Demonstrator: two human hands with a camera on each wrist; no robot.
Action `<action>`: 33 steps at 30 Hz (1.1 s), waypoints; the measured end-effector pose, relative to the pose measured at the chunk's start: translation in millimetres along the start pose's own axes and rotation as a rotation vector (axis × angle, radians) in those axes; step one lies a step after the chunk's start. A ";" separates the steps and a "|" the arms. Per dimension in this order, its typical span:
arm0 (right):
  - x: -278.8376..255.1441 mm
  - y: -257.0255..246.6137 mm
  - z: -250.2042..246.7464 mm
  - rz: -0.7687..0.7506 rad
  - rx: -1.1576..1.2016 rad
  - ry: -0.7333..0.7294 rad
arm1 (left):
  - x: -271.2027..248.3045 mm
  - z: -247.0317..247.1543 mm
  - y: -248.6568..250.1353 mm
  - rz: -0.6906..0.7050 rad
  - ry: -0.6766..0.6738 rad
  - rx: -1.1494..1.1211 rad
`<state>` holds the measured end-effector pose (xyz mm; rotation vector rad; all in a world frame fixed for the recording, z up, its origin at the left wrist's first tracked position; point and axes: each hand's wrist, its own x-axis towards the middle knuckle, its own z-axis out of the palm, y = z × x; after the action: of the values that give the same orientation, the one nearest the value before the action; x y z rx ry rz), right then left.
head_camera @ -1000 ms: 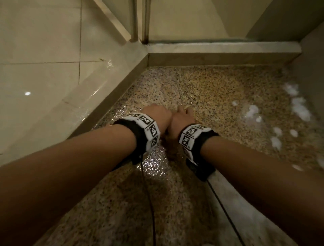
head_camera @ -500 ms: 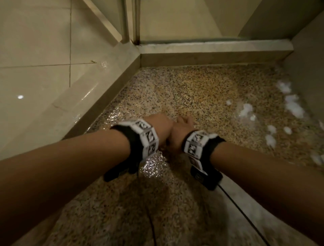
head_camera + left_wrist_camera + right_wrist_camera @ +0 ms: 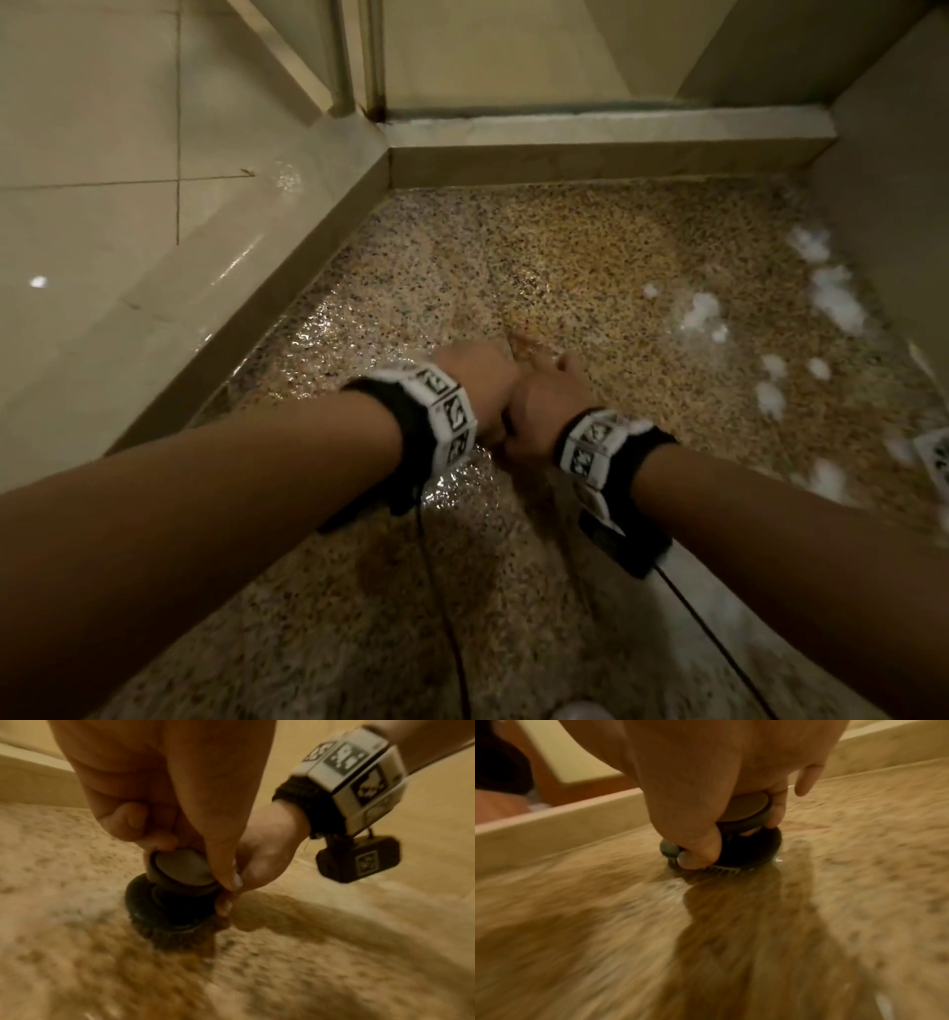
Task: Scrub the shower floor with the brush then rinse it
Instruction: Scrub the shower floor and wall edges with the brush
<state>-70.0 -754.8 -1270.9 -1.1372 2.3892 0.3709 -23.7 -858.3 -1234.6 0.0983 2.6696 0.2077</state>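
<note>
Currently: round black brush, bristles down on wet speckled shower floor, near its left curb. Left hand and right hand, touching, both grasp its knob. Foam clumps along right edge.

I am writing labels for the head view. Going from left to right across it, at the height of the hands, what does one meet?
Tiled outer floor → raised curb → left hand → right hand → foam clumps on the speckled shower floor.
</note>
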 end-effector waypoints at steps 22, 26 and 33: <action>15.1 25.1 -20.4 0.133 0.117 -0.028 | 23.7 0.7 -0.4 -0.084 0.029 -0.173; 28.8 24.1 -35.4 0.188 0.086 -0.064 | 37.8 -15.2 -4.0 -0.060 0.082 -0.133; -7.9 -12.0 -0.8 -0.066 0.129 -0.045 | -16.9 15.3 -11.3 -0.047 -0.121 -0.179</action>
<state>-56.4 -757.4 -1266.7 -1.1338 2.2947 0.2141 -2.1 -869.2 -1242.6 -0.0088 2.5179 0.4112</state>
